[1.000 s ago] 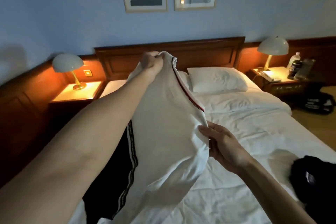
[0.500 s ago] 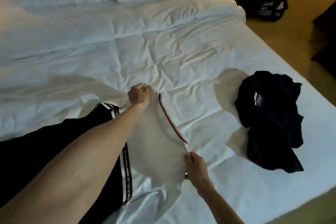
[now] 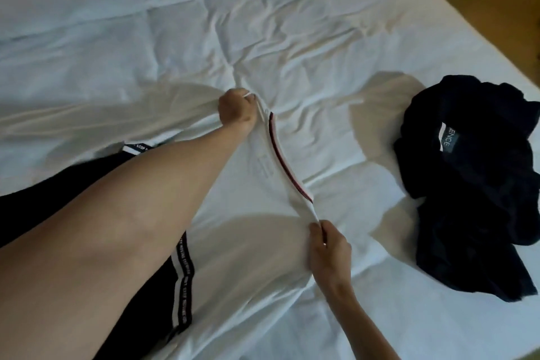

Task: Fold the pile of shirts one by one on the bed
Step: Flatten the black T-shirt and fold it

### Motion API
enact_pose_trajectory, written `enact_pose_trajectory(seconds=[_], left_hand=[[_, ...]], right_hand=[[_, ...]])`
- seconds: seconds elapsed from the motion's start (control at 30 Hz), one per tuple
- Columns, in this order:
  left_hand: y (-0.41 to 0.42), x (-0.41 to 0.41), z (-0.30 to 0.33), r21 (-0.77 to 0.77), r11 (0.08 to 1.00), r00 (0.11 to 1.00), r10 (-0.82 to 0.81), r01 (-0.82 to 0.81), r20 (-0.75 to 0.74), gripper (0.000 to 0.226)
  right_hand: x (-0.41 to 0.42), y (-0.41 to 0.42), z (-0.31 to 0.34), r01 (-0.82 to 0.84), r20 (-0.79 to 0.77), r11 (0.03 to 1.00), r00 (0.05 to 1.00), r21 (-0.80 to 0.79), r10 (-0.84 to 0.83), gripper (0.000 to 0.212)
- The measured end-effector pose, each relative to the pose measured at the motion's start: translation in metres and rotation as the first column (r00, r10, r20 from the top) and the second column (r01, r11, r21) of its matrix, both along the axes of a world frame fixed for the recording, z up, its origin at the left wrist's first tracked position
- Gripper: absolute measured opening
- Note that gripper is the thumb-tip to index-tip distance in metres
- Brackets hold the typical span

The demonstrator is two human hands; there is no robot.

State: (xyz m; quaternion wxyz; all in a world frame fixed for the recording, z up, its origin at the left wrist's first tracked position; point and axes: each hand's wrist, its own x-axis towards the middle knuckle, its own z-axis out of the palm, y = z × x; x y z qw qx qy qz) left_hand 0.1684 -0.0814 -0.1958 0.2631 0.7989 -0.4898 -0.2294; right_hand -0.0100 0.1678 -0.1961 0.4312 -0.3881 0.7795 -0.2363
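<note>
Your left hand (image 3: 238, 111) is curled tight on the far end of the white shirt's (image 3: 257, 231) neckline, and your right hand (image 3: 328, 248) pinches the near end, so the red-and-dark trimmed collar (image 3: 287, 162) stretches between them. The white shirt spreads over the white bed (image 3: 175, 38) beneath your arms. To its left lies a black garment with a lettered white stripe (image 3: 182, 278), partly under your left forearm. Well apart on the right sits a crumpled dark shirt (image 3: 473, 184).
</note>
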Motion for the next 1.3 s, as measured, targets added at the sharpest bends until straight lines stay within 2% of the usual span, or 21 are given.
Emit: enact_pose_trajectory(seconds=[0.07, 0.17, 0.23, 0.3, 0.37, 0.47, 0.57, 0.63, 0.73, 0.87, 0.97, 1.03, 1.07, 1.13, 1.17, 1.23, 1.3], left_hand=[[-0.009, -0.013, -0.003, -0.005, 0.998, 0.997, -0.070, 0.070, -0.037, 0.029], [0.000, -0.027, -0.021, 0.015, 0.962, 0.952, -0.267, 0.272, -0.147, 0.037], [0.035, -0.030, -0.035, -0.050, 0.927, 0.918, -0.376, 0.372, -0.126, 0.055], [0.092, -0.030, -0.045, -0.177, 0.914, 0.920, -0.383, 0.364, -0.084, 0.059], [0.163, -0.027, -0.048, -0.254, 0.912, 0.936, -0.347, 0.323, -0.057, 0.051], [0.265, -0.014, -0.049, -0.224, 0.928, 0.954, -0.293, 0.298, 0.056, 0.031], [0.345, -0.002, -0.040, -0.101, 0.945, 0.948, -0.301, 0.311, 0.107, 0.034], [0.377, 0.000, -0.034, -0.054, 0.949, 0.946, -0.303, 0.311, 0.119, 0.037], [0.395, 0.000, -0.029, 0.010, 0.936, 0.928, -0.349, 0.351, 0.130, 0.036], [0.403, 0.000, -0.022, -0.001, 0.884, 0.879, -0.464, 0.467, 0.112, 0.033], [0.417, 0.015, -0.015, -0.069, 0.886, 0.886, -0.450, 0.459, 0.110, 0.032], [0.431, 0.036, -0.012, -0.071, 0.914, 0.912, -0.389, 0.400, 0.130, 0.033], [0.440, 0.051, -0.012, -0.070, 0.931, 0.927, -0.344, 0.357, 0.153, 0.034], [0.459, 0.089, -0.014, -0.052, 0.961, 0.944, -0.255, 0.271, 0.209, 0.041], [0.469, 0.110, -0.016, -0.023, 0.971, 0.944, -0.224, 0.236, 0.244, 0.045], [0.491, 0.155, -0.023, 0.077, 0.981, 0.924, -0.196, 0.180, 0.327, 0.051], [0.512, 0.196, -0.028, 0.206, 0.971, 0.902, -0.192, 0.118, 0.386, 0.055]], right_hand=[[-0.012, -0.010, -0.003, 0.069, -0.021, 0.997, 0.997, -0.026, -0.070, 0.031], [-0.019, -0.008, -0.009, 0.111, 0.030, 0.993, 0.993, 0.037, -0.112, 0.019], [-0.016, 0.003, -0.013, 0.106, 0.064, 0.993, 0.992, 0.044, -0.109, 0.012], [-0.009, 0.018, -0.010, 0.081, 0.073, 0.994, 0.994, 0.068, -0.086, 0.013], [0.001, 0.035, -0.013, 0.066, 0.099, 0.991, 0.992, 0.119, -0.078, 0.027], [0.015, 0.065, -0.017, 0.061, 0.151, 0.978, 0.984, 0.201, -0.092, 0.047], [0.027, 0.090, -0.015, 0.014, 0.322, 0.971, 0.942, 0.240, -0.093, 0.033], [0.032, 0.103, -0.014, -0.038, 0.377, 0.969, 0.924, 0.244, -0.059, 0.021], [0.032, 0.120, -0.015, -0.014, 0.297, 0.967, 0.953, 0.254, -0.064, 0.029], [0.018, 0.130, -0.005, -0.016, 0.069, 0.963, 0.998, 0.268, -0.003, 0.028], [0.025, 0.133, 0.000, -0.031, -0.142, 0.979, 0.988, 0.199, 0.060, 0.041], [0.046, 0.142, 0.008, -0.144, -0.365, 0.988, 0.918, 0.050, 0.153, 0.071], [0.061, 0.147, 0.016, -0.256, -0.462, 0.966, 0.860, -0.018, 0.219, 0.087], [0.094, 0.160, 0.019, -0.511, -0.538, 0.851, 0.754, -0.122, 0.376, 0.097], [0.110, 0.167, 0.015, -0.632, -0.550, 0.762, 0.690, -0.140, 0.471, 0.096], [0.144, 0.177, -0.003, -0.837, -0.579, 0.533, 0.498, -0.125, 0.646, 0.088], [0.173, 0.182, -0.022, -0.946, -0.598, 0.308, 0.307, -0.104, 0.740, 0.075]])
